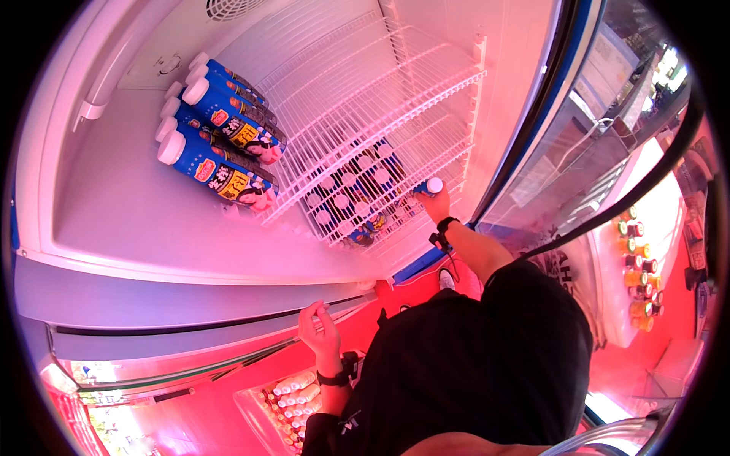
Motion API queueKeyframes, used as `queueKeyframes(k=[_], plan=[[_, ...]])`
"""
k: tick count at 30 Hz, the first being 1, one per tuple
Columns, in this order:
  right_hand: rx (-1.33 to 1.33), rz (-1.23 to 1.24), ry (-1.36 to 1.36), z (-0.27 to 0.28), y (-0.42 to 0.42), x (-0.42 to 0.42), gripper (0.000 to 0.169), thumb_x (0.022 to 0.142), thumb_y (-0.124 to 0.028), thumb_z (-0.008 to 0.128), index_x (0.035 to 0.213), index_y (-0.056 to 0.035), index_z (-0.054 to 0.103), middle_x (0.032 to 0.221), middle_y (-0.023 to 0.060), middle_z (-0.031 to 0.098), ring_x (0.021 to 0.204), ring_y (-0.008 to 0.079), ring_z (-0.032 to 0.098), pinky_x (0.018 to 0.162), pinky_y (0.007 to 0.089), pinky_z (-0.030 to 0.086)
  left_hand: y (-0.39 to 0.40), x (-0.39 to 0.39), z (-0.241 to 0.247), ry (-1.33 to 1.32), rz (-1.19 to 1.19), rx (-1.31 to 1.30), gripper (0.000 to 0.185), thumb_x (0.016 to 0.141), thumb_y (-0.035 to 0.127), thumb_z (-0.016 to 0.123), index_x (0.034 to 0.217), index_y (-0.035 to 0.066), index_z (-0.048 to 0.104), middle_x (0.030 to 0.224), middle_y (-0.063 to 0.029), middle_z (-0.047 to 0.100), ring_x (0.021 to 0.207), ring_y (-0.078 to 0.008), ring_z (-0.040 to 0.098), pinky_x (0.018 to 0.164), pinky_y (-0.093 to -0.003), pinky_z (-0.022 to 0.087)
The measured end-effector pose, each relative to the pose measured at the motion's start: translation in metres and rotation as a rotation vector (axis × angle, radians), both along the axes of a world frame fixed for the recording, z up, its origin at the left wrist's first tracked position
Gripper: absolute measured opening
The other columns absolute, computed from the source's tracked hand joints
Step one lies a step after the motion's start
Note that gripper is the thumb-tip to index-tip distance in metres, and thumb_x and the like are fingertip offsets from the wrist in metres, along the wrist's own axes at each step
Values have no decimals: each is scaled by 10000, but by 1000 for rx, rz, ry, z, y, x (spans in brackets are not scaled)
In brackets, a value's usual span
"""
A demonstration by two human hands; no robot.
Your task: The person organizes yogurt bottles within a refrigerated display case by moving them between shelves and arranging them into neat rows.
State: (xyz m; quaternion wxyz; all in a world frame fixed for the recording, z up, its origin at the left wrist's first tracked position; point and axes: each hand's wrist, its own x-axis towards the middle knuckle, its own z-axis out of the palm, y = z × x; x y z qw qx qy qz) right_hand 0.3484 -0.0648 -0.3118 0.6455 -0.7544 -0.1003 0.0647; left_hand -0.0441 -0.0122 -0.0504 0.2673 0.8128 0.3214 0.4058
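My right hand (436, 206) reaches into an upright refrigerator and grips a blue drink bottle (426, 186) by its body. The bottle's white cap points towards me, beside the right part of a white wire shelf (376, 134). Seen through the wires, several blue bottles (353, 194) with white caps stand close together in rows on a lower level. At the left end of the upper shelf lean two rows of matching bottles (222, 171), their labels bearing writing and a picture. My left hand (319, 330) holds nothing, its fingers loosely bent, in front of the refrigerator's lower edge.
The refrigerator's glass door (547, 142) hangs open on the right. Behind it, a pale surface (613, 285) carries several small bottles with coloured caps (639, 268). A plastic-wrapped pack of bottles (291, 404) sits on the red floor (217, 422) at lower left.
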Motion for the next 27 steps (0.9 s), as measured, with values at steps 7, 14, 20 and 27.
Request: queueKeyframes(k=[7, 14, 20, 27], plan=[[155, -145, 43, 46, -45, -41, 550, 672, -128, 860, 1130, -18, 575, 961, 53, 690, 889, 143, 660, 797, 319, 534, 6, 19, 4, -2, -207, -31, 122, 931, -6, 552, 1010, -24, 643, 844, -117, 663, 777, -188, 640, 747, -294, 497], [192, 36, 149, 96, -94, -75, 615, 654, -188, 893, 1158, -20, 583, 1009, 57, 681, 884, 153, 651, 801, 323, 542, 9, 58, -8, 113, -369, -268, 154, 947, 76, 583, 1048, -20, 649, 871, -98, 661, 811, -178, 631, 773, -306, 494], [134, 441, 81, 208, -141, -122, 750, 675, -168, 893, 1309, -19, 521, 1161, 59, 652, 1049, 140, 606, 931, 334, 513, -7, 113, -47, 118, -826, -81, 764, 788, 142, 784, 1415, 1, 371, 1227, -143, 560, 876, -224, 617, 799, -345, 506], [200, 424, -128, 300, -151, -165, 608, 685, -267, 892, 1139, 19, 606, 978, 83, 700, 894, 145, 652, 811, 312, 538, -50, 146, -54, -203, -976, -403, 985, 748, 95, 842, 1497, -9, 211, 1356, -175, 459, 1089, -225, 575, 904, -336, 503]])
